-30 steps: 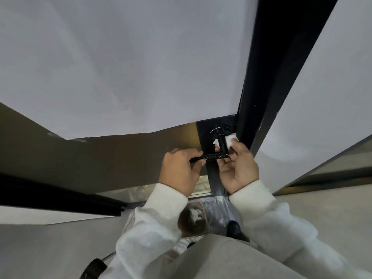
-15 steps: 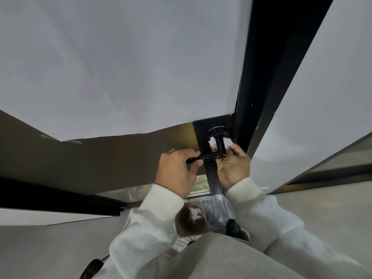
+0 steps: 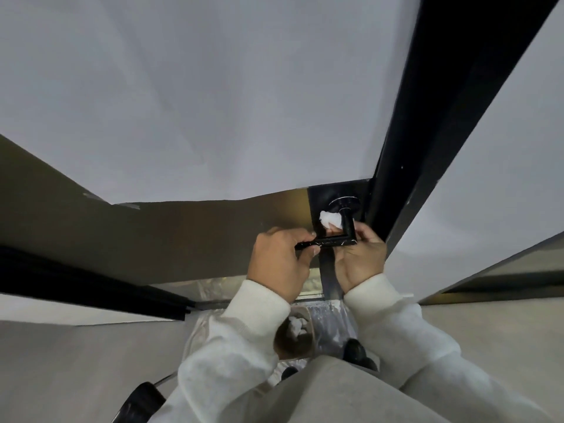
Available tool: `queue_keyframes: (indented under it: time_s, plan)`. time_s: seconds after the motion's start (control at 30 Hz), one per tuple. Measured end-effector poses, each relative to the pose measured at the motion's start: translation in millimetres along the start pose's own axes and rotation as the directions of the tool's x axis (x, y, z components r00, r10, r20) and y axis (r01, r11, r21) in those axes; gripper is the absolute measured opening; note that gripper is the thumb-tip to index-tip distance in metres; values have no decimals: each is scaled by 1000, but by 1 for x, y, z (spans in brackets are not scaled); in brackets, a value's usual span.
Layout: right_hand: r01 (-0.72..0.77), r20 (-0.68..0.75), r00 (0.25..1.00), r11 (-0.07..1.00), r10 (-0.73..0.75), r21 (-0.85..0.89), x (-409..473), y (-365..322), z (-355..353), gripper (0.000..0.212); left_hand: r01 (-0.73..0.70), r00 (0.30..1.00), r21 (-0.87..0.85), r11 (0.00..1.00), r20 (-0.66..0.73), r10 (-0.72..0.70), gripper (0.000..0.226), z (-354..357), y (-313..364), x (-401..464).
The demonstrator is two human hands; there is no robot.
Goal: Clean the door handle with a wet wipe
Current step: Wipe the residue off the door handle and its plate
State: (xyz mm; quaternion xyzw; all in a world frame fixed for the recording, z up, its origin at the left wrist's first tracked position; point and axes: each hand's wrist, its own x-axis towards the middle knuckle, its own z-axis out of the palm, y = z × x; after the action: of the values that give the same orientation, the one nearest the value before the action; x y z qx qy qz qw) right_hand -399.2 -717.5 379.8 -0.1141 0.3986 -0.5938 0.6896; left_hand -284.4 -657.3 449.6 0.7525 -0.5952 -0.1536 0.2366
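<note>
A black L-shaped door handle (image 3: 334,240) sticks out of the door's black lock plate (image 3: 329,193). My left hand (image 3: 279,264) grips the free end of the lever between thumb and fingers. My right hand (image 3: 361,257) wraps round the handle's neck from the right and presses a crumpled white wet wipe (image 3: 330,219) against its left side, just below the round rose. Part of the wipe is hidden behind my fingers.
The door (image 3: 183,117) is white above and brown lower down, with a black frame edge (image 3: 427,132) to the right. Below my arms stands a brown bin (image 3: 294,340) holding used white wipes, next to clear plastic sheeting (image 3: 331,319). My dark shoes (image 3: 354,351) show on the floor.
The wipe has moved from the right side of the handle's neck round to its left side. My right hand has turned with it; my left hand keeps its hold on the lever.
</note>
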Motion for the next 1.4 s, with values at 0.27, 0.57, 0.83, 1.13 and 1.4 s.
queue_keyframes:
  time_s: [0.27,0.57,0.83,1.13,1.4]
  plan:
    - [435,122,847,541,-518,-720,-4,-22,-22,22,-21,1000,-22,1000,7,21,20,5,-6,2]
    - [727,608,437,-138,-663,-673,-26,-47,-12,21,-46,999,-56,997,4,47,18,5,-6,3]
    - [633,710,594,-326,-378,-703,-27,-31,8,45,-59,998,-72,996,2,60,12,5,-9,4]
    - [625,771,555,-454,-314,-635,-15,-19,24,31,-99,994,-25,995,45,100,17,-1,-7,5]
    - [628,642,549,-242,-535,-740,-11,-43,14,23,-55,998,-116,992,18,58,18,3,-11,5]
